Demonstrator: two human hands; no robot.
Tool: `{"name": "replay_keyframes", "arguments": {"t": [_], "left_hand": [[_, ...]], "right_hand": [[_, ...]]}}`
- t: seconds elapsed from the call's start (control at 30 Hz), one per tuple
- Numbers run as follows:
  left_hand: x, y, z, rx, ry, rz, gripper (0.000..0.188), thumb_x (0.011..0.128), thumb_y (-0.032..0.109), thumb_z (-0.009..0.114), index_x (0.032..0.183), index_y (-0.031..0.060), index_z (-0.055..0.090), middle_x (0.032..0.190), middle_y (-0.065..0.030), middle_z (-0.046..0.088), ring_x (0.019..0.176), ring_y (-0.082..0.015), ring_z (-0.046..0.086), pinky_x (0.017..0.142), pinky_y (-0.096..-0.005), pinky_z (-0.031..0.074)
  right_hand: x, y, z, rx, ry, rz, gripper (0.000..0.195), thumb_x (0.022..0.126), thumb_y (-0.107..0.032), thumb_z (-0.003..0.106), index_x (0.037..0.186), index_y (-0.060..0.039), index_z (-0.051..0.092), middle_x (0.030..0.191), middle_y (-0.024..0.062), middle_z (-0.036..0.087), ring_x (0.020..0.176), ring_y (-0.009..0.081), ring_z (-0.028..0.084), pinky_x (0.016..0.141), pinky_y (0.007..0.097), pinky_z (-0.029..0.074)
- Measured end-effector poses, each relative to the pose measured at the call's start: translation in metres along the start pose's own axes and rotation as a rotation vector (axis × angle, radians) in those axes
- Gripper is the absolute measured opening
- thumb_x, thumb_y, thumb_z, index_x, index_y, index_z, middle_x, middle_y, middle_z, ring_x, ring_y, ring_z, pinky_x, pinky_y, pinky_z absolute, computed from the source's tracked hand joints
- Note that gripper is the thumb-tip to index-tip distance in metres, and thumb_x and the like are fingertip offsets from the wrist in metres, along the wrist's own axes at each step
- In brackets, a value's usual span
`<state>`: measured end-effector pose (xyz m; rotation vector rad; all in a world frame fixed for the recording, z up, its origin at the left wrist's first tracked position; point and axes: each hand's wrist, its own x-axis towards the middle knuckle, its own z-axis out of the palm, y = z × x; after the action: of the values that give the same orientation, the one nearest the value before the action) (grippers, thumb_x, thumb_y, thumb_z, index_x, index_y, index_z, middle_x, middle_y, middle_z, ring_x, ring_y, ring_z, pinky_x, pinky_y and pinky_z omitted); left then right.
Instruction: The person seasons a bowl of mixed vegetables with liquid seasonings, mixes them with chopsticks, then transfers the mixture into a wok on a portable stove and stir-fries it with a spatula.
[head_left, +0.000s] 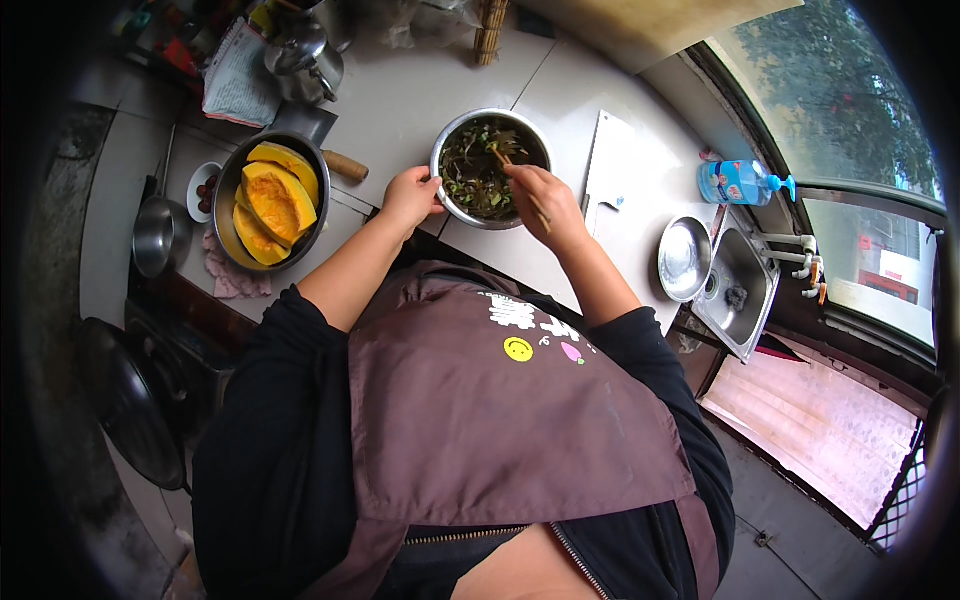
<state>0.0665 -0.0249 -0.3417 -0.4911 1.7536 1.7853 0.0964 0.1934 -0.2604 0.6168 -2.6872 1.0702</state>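
A round stainless steel bowl (491, 113) stands on the tiled counter before me, filled with dark leafy greens (480, 169) in pieces. The fingers of my left hand (411, 196) grip its left rim, thumb on the edge. In my right hand (547, 201) is a pair of wooden chopsticks (498, 153), their tips down among the leaves. The hand itself is over the bowl's right side. Further left, a deeper metal basin (325, 196) holds several wedges of yellow-orange pumpkin (276, 201).
Behind the basin lies a cleaver with a wooden handle (346, 166). A steel kettle (304, 67) stands at the back left. On the right are a white cutting board (609, 154), a metal basin (684, 259), a blue pump bottle (739, 182) and a sink (757, 262).
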Motion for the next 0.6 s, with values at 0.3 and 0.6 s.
{"name": "replay_keyframes", "arguments": {"t": [0.3, 0.6], "left_hand": [[0.001, -0.001, -0.003, 0.005, -0.001, -0.017, 0.025, 0.098, 0.011, 0.052, 0.119, -0.0026, 0.056, 0.09, -0.0093, 0.064, 0.076, -0.0149, 0.065, 0.067, -0.0283, 0.058], [0.011, -0.002, -0.004, -0.021, -0.022, -0.036, 0.025, 0.098, 0.011, 0.052, 0.12, -0.0025, 0.055, 0.094, -0.0103, 0.065, 0.079, -0.016, 0.066, 0.069, -0.0296, 0.059]], "right_hand": [[-0.007, -0.005, -0.044, -0.094, -0.242, 0.05, 0.013, 0.087, -0.006, 0.06, 0.097, -0.0007, 0.066, 0.083, 0.017, 0.067, 0.073, 0.0344, 0.065, 0.067, 0.0398, 0.054], [0.012, -0.002, 0.009, 0.036, -0.067, -0.021, 0.017, 0.086, -0.006, 0.062, 0.101, 0.0004, 0.064, 0.091, 0.0186, 0.067, 0.082, 0.0363, 0.065, 0.073, 0.0404, 0.054]]}}
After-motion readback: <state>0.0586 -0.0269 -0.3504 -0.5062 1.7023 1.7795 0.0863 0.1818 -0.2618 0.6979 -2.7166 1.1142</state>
